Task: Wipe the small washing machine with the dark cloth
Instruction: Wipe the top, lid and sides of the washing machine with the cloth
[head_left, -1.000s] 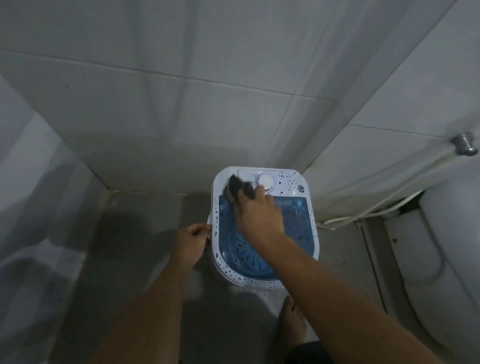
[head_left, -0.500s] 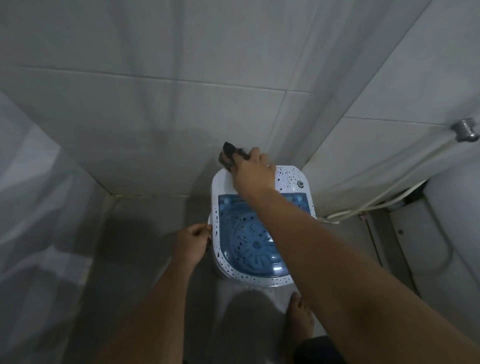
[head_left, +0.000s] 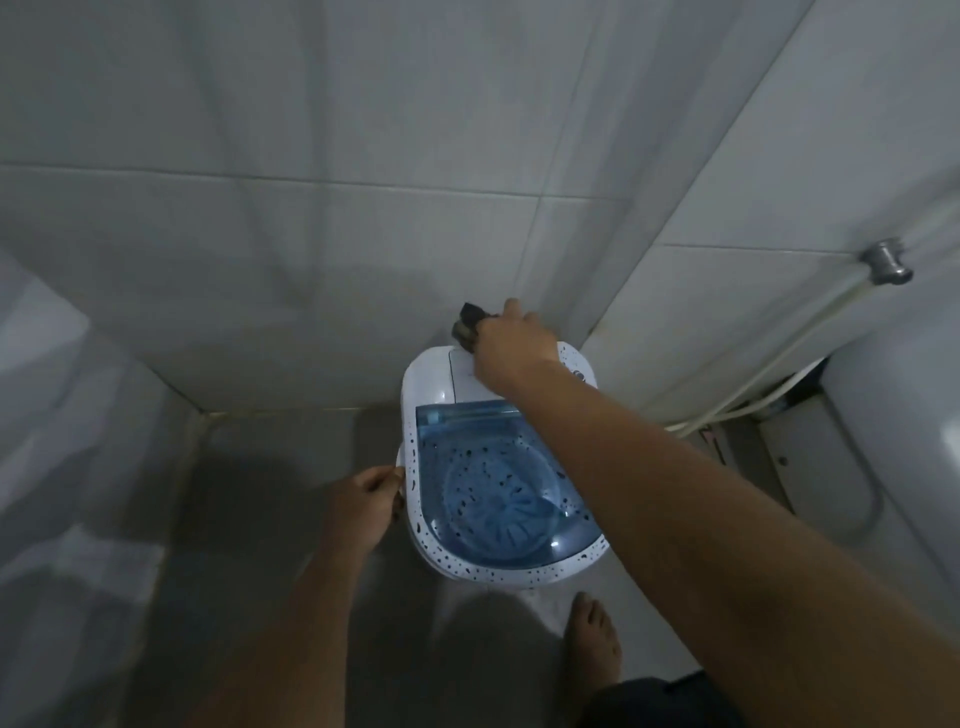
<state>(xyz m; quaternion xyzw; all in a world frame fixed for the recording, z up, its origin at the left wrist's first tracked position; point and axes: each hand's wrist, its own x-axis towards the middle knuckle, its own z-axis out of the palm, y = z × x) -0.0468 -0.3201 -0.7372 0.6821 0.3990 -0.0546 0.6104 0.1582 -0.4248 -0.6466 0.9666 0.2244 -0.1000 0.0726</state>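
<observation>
Wiping the washer's back edge at frame centre.

The right hand (head_left: 511, 340) pinches the cloth (head_left: 469, 327) in a closed grip at the washer (head_left: 431, 379) rear, close to the wall (head_left: 311, 234) corner; the left hand (head_left: 363, 501) clasps the washer's left rim, likely to steady it. A hose (head_left: 779, 358) and toilet (head_left: 893, 441) crowd the right; a bare foot (head_left: 592, 644) stands below.

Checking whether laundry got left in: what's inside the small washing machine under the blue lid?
Through the closed blue lid of the small washing machine, only the ribbed agitator disc shows, no clothes visible. The right forearm covers the tub's right side.
</observation>
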